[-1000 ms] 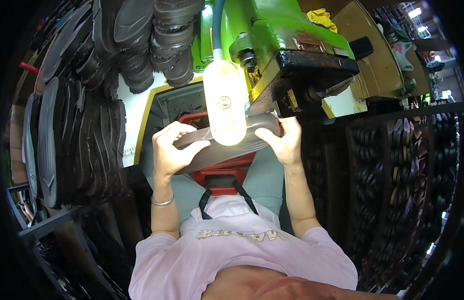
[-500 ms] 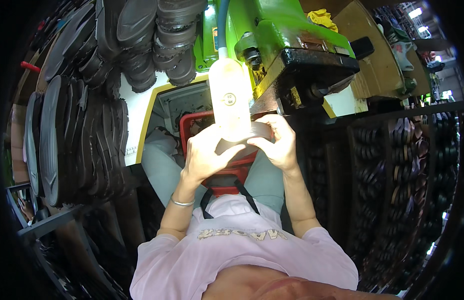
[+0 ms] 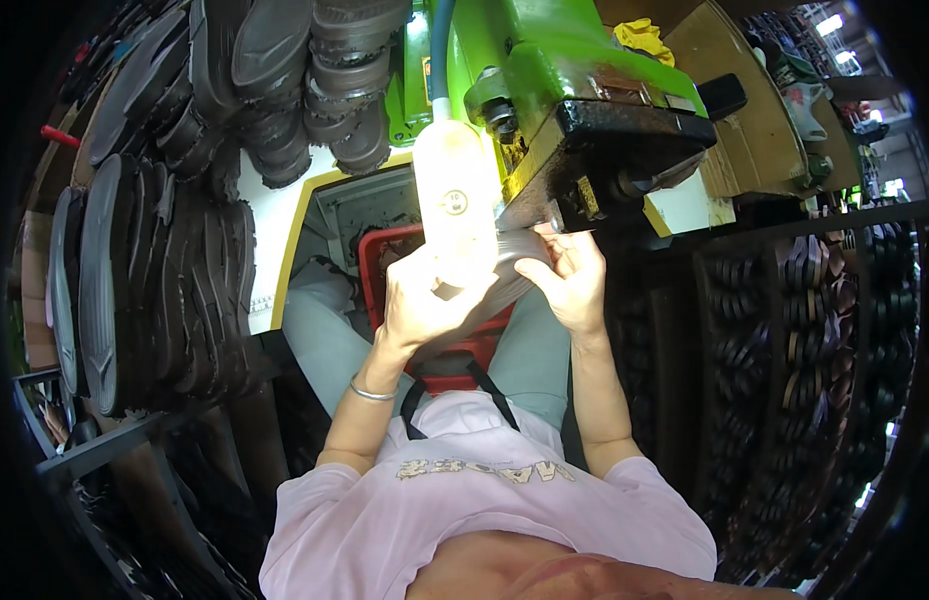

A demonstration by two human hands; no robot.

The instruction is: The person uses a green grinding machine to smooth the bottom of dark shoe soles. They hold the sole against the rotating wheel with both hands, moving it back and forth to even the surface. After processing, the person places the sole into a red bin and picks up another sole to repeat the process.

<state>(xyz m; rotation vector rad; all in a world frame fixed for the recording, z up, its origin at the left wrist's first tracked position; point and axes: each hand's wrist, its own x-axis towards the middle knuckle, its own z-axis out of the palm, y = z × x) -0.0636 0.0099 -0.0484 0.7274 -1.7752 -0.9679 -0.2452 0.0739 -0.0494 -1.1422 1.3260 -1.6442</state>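
Observation:
Between my two hands is a dark grey-brown shoe sole (image 3: 520, 262), its ridged side turned up and its edge close under the black working head of a green machine (image 3: 624, 130). My left hand (image 3: 422, 302) grips the sole's left part; a bright lamp (image 3: 452, 185) hides some of the fingers there. On the other side, my right hand (image 3: 576, 285) is closed on the sole's edge, thumb on top, fingertips near the machine's lower tip. How the sole's edge meets the machine cannot be made out.
Dark soles (image 3: 219, 270) stand in stacked rows on the white table to the left. Below my hands, between my knees, is a red crate (image 3: 369, 262). A cardboard box (image 3: 759, 120) stands right of the machine, and racks of dark items (image 3: 774, 350) line the right.
The sole has turned and shows more of its ridged face. My left hand has moved slightly right and my right hand has shifted a little along the edge.

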